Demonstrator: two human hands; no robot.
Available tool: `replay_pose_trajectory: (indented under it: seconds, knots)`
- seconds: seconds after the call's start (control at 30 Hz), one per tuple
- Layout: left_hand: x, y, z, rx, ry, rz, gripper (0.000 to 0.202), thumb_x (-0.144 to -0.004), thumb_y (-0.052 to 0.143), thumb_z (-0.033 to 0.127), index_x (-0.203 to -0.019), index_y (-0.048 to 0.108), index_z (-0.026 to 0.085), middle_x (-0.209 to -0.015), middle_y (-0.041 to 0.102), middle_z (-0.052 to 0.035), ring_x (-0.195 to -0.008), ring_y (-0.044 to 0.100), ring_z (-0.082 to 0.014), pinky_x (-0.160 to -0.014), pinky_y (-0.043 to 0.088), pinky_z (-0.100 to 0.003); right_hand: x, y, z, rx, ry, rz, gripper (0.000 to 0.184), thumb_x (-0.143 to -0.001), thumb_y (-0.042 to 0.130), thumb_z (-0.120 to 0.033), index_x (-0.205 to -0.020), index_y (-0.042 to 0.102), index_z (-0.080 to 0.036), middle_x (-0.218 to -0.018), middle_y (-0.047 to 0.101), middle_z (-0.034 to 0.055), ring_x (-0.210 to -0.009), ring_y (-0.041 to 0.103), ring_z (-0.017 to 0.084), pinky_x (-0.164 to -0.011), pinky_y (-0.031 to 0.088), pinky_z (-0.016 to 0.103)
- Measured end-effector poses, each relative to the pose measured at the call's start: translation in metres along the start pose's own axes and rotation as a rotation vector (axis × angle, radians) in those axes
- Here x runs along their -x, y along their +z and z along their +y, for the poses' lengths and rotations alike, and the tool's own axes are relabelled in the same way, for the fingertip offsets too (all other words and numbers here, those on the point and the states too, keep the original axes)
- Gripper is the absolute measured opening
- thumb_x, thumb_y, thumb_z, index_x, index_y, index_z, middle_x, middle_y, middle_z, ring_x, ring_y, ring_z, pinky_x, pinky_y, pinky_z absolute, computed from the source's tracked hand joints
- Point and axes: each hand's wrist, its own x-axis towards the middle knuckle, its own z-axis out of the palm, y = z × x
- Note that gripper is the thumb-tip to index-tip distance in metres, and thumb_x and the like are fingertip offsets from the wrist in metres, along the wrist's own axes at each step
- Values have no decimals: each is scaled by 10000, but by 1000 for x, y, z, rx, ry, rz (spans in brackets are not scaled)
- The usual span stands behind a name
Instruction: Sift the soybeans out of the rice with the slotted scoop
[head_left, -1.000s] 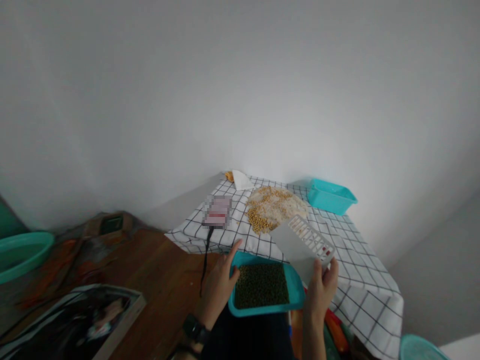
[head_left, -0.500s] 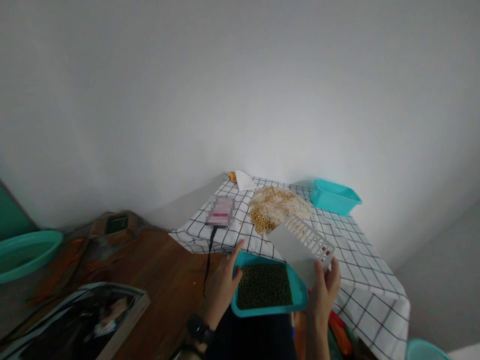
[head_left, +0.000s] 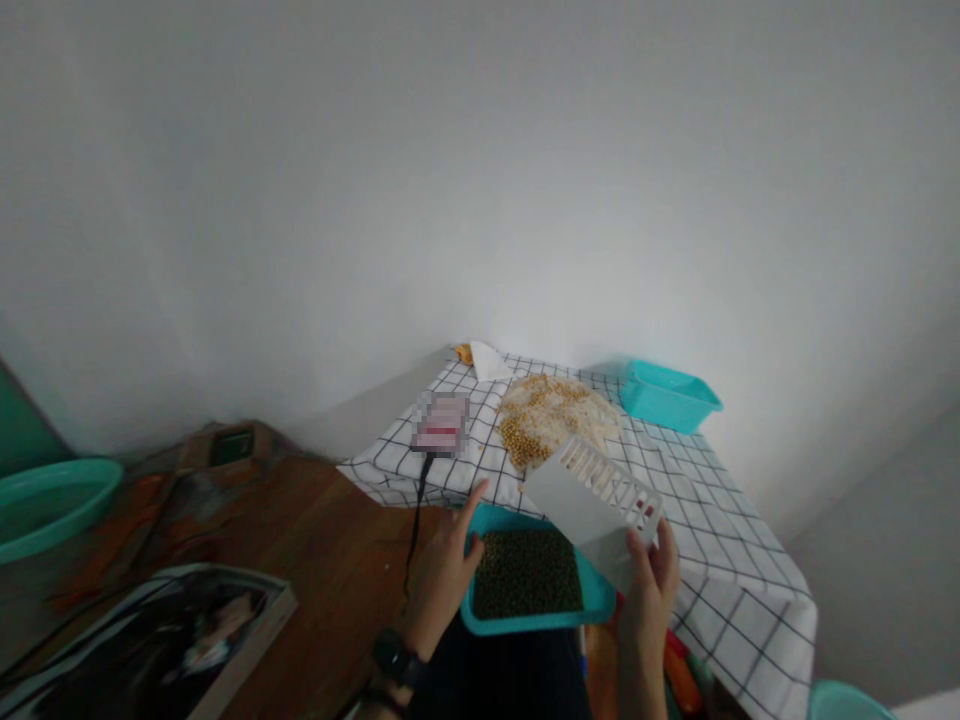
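A turquoise plastic tray [head_left: 540, 626] of small dark green beans [head_left: 529, 575] sits at my lap, by the near edge of the table. My left hand [head_left: 454, 550] grips its left rim, thumb over the inside and index finger stretched along the edge; the other fingers are mostly hidden. Over the tray's right side, my right hand [head_left: 652, 570] holds a flat white plastic board with slots [head_left: 585, 500] by its lower right edge, tilted. Beyond the board, a heap of yellow beans and pale grains [head_left: 555, 415] lies on the table.
A checked cloth [head_left: 675, 470] covers the table. Against the wall stand a second turquoise tray [head_left: 669, 396] and a folded white paper [head_left: 489, 362]. A blurred-out pink item [head_left: 442, 422] with a black cord lies left. An open box [head_left: 255, 640] and a green basin [head_left: 60, 505] are farther left.
The white slotted board has shifted slightly left in my right hand, now covering more of the tray's upper right corner. My left hand stays on the tray's rim.
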Motion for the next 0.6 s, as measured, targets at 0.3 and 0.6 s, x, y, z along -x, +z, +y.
replay_pose_trajectory:
  seconds: [0.3, 0.6]
  knots:
    - [0, 3, -2, -13, -4, 6, 679, -892, 422, 138, -1516, 264, 356, -1128, 659, -30, -996, 662, -170, -889, 493, -289, 2, 2, -12, 31, -35, -87, 721, -762, 676, -511, -1398, 508, -215, -1213, 664, 92, -1092, 616, 256, -869, 502, 340]
    - [0, 4, -4, 6, 4, 13, 664, -898, 417, 135, -1513, 277, 344, -1138, 660, -42, -1009, 659, -176, -893, 497, -301, 0, -10, -19, 72, -41, -9, 676, -763, 678, -521, -1328, 554, -173, -1123, 685, 121, -942, 654, 251, -785, 512, 345]
